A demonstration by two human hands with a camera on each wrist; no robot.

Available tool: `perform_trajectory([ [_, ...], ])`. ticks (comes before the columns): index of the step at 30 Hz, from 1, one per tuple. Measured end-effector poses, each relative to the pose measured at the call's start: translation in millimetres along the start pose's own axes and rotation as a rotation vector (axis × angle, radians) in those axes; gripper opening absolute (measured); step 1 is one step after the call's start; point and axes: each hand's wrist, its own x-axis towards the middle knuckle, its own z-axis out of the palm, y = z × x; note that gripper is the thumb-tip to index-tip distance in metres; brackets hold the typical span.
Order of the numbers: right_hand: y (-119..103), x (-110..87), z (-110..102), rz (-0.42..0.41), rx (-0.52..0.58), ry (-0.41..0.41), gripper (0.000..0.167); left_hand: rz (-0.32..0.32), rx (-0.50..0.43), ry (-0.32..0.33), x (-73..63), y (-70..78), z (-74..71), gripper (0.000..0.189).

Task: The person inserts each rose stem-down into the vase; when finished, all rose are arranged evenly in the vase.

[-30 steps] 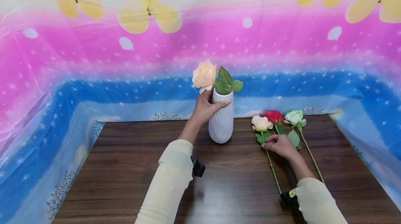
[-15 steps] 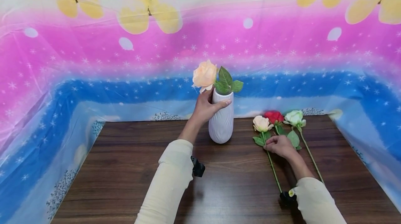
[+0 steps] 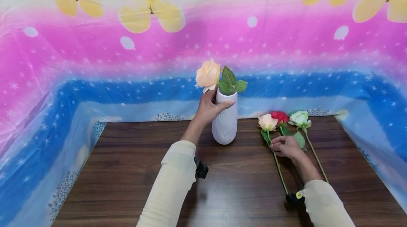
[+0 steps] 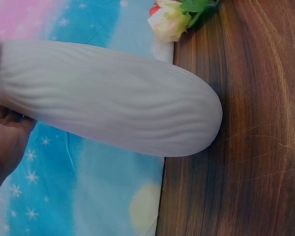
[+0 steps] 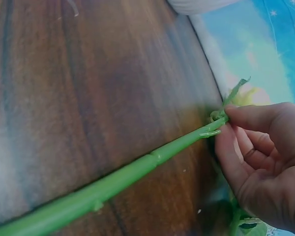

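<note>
My left hand (image 3: 210, 108) grips the neck of a white ribbed vase (image 3: 225, 124), thumb across its front just below the rim. The vase stands upright near the back of the table. In it is a peach rose (image 3: 208, 74), its bloom leaning left over the hand and its green leaves (image 3: 229, 80) to the right. My right hand (image 3: 286, 146) pinches the green stem (image 5: 123, 179) of a cream-pink rose (image 3: 267, 122) between thumb and fingertips, just under its leaves. Beside it are a red rose (image 3: 280, 117), partly hidden, and a pale green rose (image 3: 299, 118).
The dark wooden table (image 3: 133, 170) ends at a back edge close behind the vase and roses. A printed cloth (image 3: 152, 89) in pink and blue hangs behind and along both sides. Black wrist cameras (image 3: 201, 168) sit on both wrists.
The cream-pink rose has shifted slightly right and its leaves have turned in my right fingers. The left hand and vase have hardly moved.
</note>
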Motion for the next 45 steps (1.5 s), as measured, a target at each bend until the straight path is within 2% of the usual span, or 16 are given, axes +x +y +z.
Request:
perform_trajectory([
  [8,-15,-0.9,-3,-0.053,0.029,0.027,0.039,-0.023,-0.005,0.001,-0.6,0.1,0.1,0.072],
  [17,-40,-5.0,-5,-0.091,0.049,0.073,0.040,-0.007,-0.002,-0.004,-0.5,-0.5,0.4,0.072],
  [26,-59,-9.9,-9,-0.171,0.163,0.114,0.013,0.004,0.001,-0.003,-0.9,-0.8,0.9,0.071],
  [28,-63,-10.7,-10,-0.176,0.185,0.111,0.011,0.005,-0.001,-0.002,-1.1,-0.7,0.8,0.072],
  [36,-77,-14.5,-12,-0.218,0.209,0.141,0.011,0.007,0.003,0.000,-1.6,-0.3,0.4,0.073],
  [42,-93,-18.9,-11,-0.290,0.322,0.144,0.022,-0.009,0.005,-0.001,-1.7,-0.5,0.2,0.074],
  [45,-102,-19.7,-11,-0.310,0.354,0.140,0.021,-0.008,0.004,0.000,-1.5,-0.5,0.5,0.073],
])
